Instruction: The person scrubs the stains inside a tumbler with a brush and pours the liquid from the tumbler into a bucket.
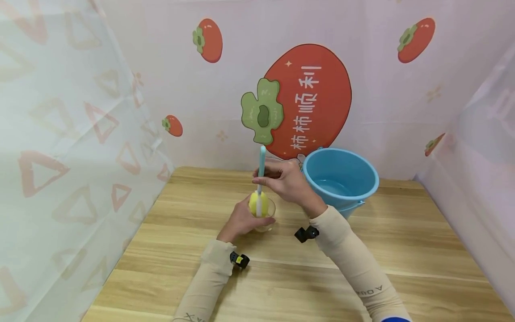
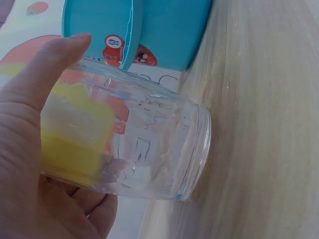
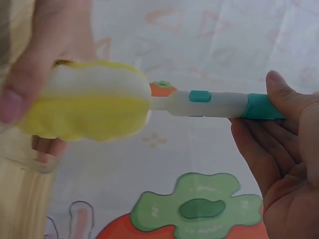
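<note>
The left hand point(image 1: 240, 218) is clasping the glass point(image 2: 154, 144), likely steadying it; the right hand point(image 1: 289, 181) is pinching the sponge brush point(image 3: 99, 102).

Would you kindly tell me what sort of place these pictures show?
It is probably a small booth set up for recording: printed sheeting walls in the wood-grain table on three visible sides, and small black wrist devices hint at filming.
</note>
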### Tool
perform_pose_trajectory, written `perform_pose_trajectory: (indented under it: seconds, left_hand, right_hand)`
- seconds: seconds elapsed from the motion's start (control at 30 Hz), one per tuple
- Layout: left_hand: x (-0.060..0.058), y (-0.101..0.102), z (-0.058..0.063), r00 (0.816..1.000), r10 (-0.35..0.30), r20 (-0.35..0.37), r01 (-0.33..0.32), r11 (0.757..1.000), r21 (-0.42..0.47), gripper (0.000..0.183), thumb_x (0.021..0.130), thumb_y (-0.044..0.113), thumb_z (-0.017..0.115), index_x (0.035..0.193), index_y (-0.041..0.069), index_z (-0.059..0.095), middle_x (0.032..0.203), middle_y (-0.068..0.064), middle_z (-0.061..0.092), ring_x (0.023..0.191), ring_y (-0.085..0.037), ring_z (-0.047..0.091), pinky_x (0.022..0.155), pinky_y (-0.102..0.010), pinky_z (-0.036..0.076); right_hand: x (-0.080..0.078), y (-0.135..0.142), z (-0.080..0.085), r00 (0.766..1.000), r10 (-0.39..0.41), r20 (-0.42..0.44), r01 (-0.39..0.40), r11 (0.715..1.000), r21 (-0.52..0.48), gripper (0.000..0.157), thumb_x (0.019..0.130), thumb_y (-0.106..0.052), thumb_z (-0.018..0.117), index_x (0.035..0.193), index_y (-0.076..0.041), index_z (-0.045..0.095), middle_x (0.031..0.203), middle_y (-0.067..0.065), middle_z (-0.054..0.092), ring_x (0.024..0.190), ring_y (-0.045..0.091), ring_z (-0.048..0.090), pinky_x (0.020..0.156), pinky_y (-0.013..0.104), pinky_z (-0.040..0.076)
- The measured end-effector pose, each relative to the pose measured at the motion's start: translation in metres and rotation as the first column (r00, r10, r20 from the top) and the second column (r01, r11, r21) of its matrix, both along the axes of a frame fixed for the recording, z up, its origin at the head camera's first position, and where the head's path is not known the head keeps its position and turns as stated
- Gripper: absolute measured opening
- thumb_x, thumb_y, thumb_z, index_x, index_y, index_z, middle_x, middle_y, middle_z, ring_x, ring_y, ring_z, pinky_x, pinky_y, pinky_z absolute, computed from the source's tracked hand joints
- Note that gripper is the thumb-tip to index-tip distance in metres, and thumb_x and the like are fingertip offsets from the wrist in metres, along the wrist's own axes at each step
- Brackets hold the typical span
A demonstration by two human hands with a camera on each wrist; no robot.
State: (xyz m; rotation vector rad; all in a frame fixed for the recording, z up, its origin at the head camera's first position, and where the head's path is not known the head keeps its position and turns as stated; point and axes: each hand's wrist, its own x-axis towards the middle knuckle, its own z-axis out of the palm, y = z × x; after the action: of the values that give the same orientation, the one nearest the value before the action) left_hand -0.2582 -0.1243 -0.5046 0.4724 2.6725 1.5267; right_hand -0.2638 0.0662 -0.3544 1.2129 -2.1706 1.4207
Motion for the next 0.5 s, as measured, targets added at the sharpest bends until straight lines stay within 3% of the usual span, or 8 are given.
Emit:
perform_pose_trajectory:
  seconds: [0.13, 0.4, 0.5]
  left_hand:
    - [-0.001, 0.000, 0.002, 1.000, 0.005, -0.005, -0.006, 1.000, -0.015, 0.062, 0.074, 0.054, 0.094, 0.118, 0.026, 0.060, 0.092, 0.000, 0.065, 0.082, -0.019, 0.061, 0.071, -0.037, 0.051]
    - [0.001, -0.001, 0.004, 0.999, 0.004, 0.042, -0.004, 1.000, 0.004, 0.078, 0.076, 0.055, 0.092, 0.139, 0.025, 0.058, 0.098, -0.001, 0.070, 0.086, -0.017, 0.065, 0.073, -0.036, 0.055]
    - [0.002, -0.001, 0.003, 0.999, 0.008, 0.051, -0.008, 1.000, 0.011, 0.081, 0.076, 0.055, 0.092, 0.142, 0.027, 0.057, 0.099, 0.000, 0.069, 0.087, -0.018, 0.064, 0.073, -0.036, 0.054]
  right_hand:
    - [-0.001, 0.002, 0.005, 1.000, -0.009, 0.023, 0.009, 1.000, -0.029, 0.011, 0.091, -0.009, 0.082, 0.102, -0.006, 0.079, 0.092, 0.006, 0.080, 0.086, 0.015, 0.081, 0.079, 0.030, 0.064]
    - [-0.005, -0.004, -0.025, 0.996, -0.083, 0.024, 0.080, 0.993, 0.082, 0.012, 0.093, -0.017, 0.082, 0.101, -0.007, 0.082, 0.091, 0.003, 0.082, 0.083, 0.011, 0.080, 0.073, 0.024, 0.063]
    - [-0.003, -0.004, -0.025, 0.997, -0.081, 0.013, 0.079, 0.992, 0.096, 0.012, 0.093, -0.018, 0.082, 0.100, -0.008, 0.083, 0.091, 0.002, 0.082, 0.083, 0.009, 0.080, 0.073, 0.024, 0.063]
